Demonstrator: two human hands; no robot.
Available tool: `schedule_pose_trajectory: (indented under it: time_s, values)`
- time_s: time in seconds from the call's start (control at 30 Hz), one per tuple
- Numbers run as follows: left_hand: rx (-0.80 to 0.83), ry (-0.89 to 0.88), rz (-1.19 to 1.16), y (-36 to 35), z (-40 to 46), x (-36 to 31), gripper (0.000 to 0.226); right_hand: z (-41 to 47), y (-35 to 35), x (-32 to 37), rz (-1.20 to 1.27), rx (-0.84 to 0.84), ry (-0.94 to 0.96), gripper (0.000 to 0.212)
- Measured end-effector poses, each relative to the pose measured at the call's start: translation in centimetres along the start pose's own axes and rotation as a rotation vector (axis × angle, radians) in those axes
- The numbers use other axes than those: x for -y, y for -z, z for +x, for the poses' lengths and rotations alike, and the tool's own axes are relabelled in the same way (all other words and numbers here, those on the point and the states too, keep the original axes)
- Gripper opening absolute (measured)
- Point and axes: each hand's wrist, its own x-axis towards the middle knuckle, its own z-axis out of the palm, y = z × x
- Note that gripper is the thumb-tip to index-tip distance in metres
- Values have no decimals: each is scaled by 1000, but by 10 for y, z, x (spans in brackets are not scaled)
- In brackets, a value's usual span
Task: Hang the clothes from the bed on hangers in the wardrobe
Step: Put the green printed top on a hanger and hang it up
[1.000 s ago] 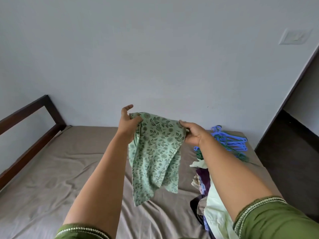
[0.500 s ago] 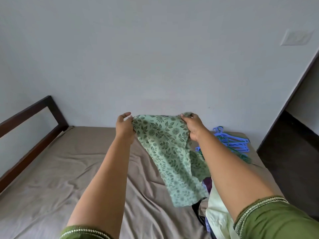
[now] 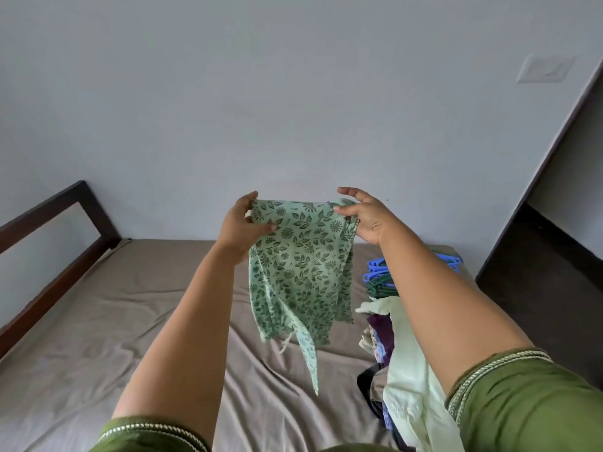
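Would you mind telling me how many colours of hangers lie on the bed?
2: blue hangers at the bed's far right corner, green hangers just beneath them. The right forearm hides part of the pile, so more may be hidden.

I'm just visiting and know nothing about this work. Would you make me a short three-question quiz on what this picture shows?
1. True or false: the green floral garment lies flat on the bed.
2. Which hands hold the garment's top edge? A) the left hand only B) the right hand only C) both
3. Fill in: the blue and green hangers lie on the bed, to the person's ____ side, beyond the pile of clothes.

Key
1. False: it hangs in the air above the bed, held up by its top edge.
2. C: each hand grips one top corner.
3. Right.
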Motion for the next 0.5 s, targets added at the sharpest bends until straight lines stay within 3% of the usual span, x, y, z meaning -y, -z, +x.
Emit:
schedule_pose_trajectory:
  time_s: [0.1,0.17,0.3,0.43,0.5]
  values:
    - [24,-32,218,2,7,-3,78,-1,7,-7,115,173,-38,53]
    - [21,22,267,7,11,-4,60,0,9,-13,241,221,-42,54]
    - [37,82,17,10,7,-1,15,2,1,-22,99,121,-39,37]
    - [70,120,-390,18,1,17,42,5,-1,-20,206,32,7,29]
    - [95,85,-311,17,-2,23,53,8,1,-15,189,24,46,31]
